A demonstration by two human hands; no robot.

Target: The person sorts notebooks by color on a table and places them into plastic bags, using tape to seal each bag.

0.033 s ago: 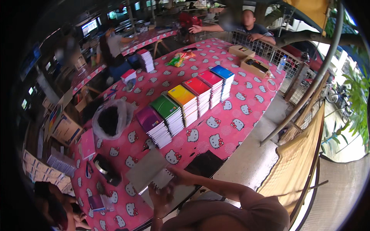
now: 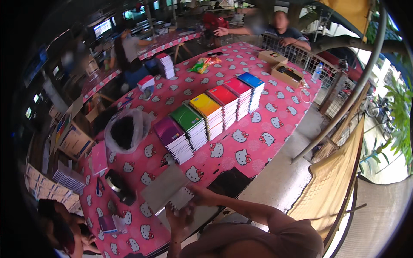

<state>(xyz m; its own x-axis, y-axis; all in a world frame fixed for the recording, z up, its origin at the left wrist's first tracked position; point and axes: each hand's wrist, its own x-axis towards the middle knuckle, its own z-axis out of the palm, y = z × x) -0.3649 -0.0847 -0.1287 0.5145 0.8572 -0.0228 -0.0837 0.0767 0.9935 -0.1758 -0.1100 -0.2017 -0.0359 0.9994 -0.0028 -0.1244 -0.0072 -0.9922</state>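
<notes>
At the near edge of the table, a spiral notebook with a grey cover (image 2: 165, 185) lies open under my hands, a strip of white page showing along its bound edge. My left hand (image 2: 180, 220) is curled at the notebook's near edge, fingers bent and a little blurred. From the right, my right hand (image 2: 203, 196) closes on the side of the same notebook. Beyond it, a row of notebook stacks runs away from me: purple (image 2: 168, 131), green (image 2: 186, 117), yellow (image 2: 205, 104), red (image 2: 223, 95), pink-red (image 2: 237, 86) and blue (image 2: 251, 79).
A tape dispenser (image 2: 119, 187), a pink notebook (image 2: 99, 157) and a clear plastic bag (image 2: 127, 130) lie on the left of the patterned table. A black sheet (image 2: 231, 183) lies right of my hands. Open cartons (image 2: 286, 76) stand at the far end, near a person. Another person sits lower left.
The whole view has shifted very slightly, with the far table and stacks a little further right. My hands and the notebook stay in nearly the same place.
</notes>
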